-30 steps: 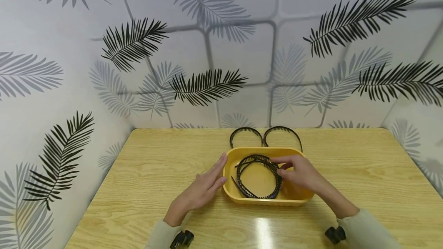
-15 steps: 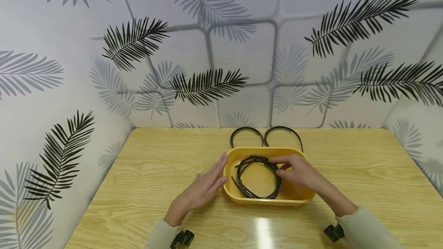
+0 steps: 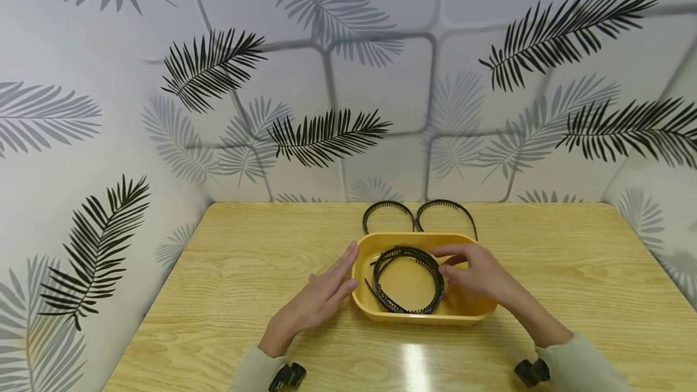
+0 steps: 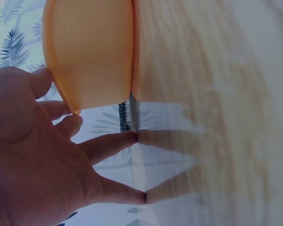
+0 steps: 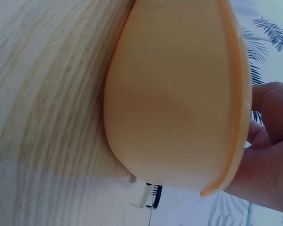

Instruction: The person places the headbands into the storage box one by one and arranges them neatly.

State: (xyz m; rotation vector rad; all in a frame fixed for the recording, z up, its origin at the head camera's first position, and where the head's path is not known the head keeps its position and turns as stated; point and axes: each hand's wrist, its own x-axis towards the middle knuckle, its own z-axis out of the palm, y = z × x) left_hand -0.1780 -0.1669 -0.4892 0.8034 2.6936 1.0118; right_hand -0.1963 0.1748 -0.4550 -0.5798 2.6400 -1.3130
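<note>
Several black toothed headbands (image 3: pixel 381 295) lie overlapped as a ring inside a yellow plastic bin (image 3: pixel 425 319). My right hand (image 3: pixel 476 274) reaches over the bin's right side, bent thumb and index finger right at the ring's upper right edge. I cannot tell whether they pinch a headband; the bin's wall hides the fingertips in the right wrist view. Outside the bin's left end, my left hand (image 3: pixel 316 301) has its fingers extended against the rim. The left wrist view shows this hand (image 4: pixel 42 146) spread, with two fingertips down on the table.
Two more black headbands, a left one (image 3: pixel 388 203) and a right one (image 3: pixel 446 202), stand side by side on the wooden table (image 3: pixel 245 259) behind the bin. A wall with a leaf pattern (image 3: pixel 327 77) rises at the table's back edge.
My right hand has shifted slightly to the right along the ring, and its index finger has drawn back from the top of it. The left hand and the bin stay in place.
</note>
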